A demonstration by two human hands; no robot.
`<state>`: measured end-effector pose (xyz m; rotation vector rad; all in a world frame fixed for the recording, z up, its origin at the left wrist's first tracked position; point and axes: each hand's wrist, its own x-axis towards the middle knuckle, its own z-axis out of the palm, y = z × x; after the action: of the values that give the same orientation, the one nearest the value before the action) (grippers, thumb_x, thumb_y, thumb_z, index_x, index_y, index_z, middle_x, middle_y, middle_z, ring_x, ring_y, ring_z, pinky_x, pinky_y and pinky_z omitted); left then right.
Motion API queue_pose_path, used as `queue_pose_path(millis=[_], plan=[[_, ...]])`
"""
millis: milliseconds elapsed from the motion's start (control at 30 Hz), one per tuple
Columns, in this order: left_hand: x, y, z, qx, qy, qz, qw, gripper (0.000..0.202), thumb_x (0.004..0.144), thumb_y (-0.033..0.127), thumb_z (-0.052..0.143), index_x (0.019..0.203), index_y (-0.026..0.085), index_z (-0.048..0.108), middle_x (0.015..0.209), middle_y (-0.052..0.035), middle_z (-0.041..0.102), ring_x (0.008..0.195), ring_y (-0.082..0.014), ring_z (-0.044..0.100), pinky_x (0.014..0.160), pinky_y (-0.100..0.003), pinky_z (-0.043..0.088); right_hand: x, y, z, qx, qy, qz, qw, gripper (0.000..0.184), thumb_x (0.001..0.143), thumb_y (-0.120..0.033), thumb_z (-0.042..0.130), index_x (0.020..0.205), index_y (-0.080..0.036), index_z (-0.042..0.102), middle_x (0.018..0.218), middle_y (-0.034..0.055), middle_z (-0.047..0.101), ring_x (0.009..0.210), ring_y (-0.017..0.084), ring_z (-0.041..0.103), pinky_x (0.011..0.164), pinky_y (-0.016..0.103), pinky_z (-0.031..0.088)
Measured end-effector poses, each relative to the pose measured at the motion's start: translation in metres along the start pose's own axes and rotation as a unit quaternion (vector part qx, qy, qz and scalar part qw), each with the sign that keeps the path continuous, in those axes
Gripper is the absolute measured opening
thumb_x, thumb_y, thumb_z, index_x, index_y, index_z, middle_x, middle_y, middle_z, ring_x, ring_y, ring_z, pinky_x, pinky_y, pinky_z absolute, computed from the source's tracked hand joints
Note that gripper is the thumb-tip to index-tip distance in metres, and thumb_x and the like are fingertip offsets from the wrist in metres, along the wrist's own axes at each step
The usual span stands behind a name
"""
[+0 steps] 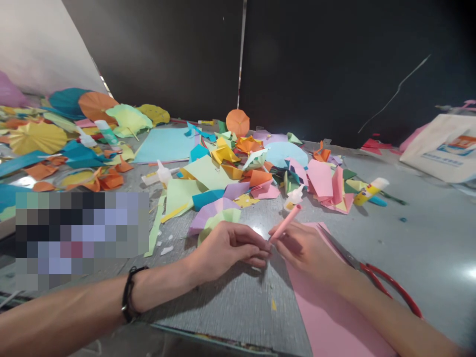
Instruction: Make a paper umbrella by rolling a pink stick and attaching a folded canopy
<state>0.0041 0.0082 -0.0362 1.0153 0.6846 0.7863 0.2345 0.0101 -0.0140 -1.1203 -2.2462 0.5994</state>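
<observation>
A thin rolled pink paper tube (pixel 286 222) stands tilted between the thumb and fingers of my right hand (pixel 307 247), its upper end leaning right. My left hand (pixel 232 250) has its fingers curled and pressed together beside the tube's lower end. Whatever its fingertips pinch, if anything, is hidden. Under my right hand and forearm lies a sheet of pink paper (pixel 327 307). Red-handled scissors (pixel 390 287) rest on that sheet's right side, their blades pointing away from me. Just beyond the tube stands a small white glue bottle (pixel 294 197).
Colourful paper scraps (pixel 223 171) heap across the back of the grey table (pixel 230 307). Folded paper fans (pixel 39 139) pile up at left. A glue stick (pixel 372 191) and a white bag (pixel 441 146) lie at right. Another glue bottle (pixel 163 173) stands left of centre. A dark panel (pixel 316 64) closes the back.
</observation>
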Motion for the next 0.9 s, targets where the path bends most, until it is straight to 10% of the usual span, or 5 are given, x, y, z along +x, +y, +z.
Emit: queue_pose_path(millis=[367,900], plan=[[0.001,0.0002,-0.0011,0.048,-0.008,0.024,0.999,0.04,0.069,0.011,0.089,0.099,0.014,0.063,0.083,-0.0054,0.08,0.074,-0.016,0.078,0.068,-0.024,0.062,-0.0029,0.0031,0.0018,0.009,-0.006,-0.015,1.0,0.015,0.102,-0.024,0.055,0.098,-0.023,0.069,0.099,0.0041,0.075,0.089,0.021,0.07,0.078,0.032,0.055],[-0.001,0.0033,0.001,0.087,-0.016,0.008,0.996,0.026,0.086,0.033,0.08,0.094,0.012,0.066,0.081,-0.0095,0.078,0.056,-0.0129,0.071,0.051,-0.021,0.055,-0.0025,0.0022,0.0006,0.003,-0.03,-0.024,0.999,0.015,0.103,-0.024,0.054,0.099,-0.022,0.069,0.098,0.0024,0.074,0.087,0.018,0.067,0.077,0.03,0.051]])
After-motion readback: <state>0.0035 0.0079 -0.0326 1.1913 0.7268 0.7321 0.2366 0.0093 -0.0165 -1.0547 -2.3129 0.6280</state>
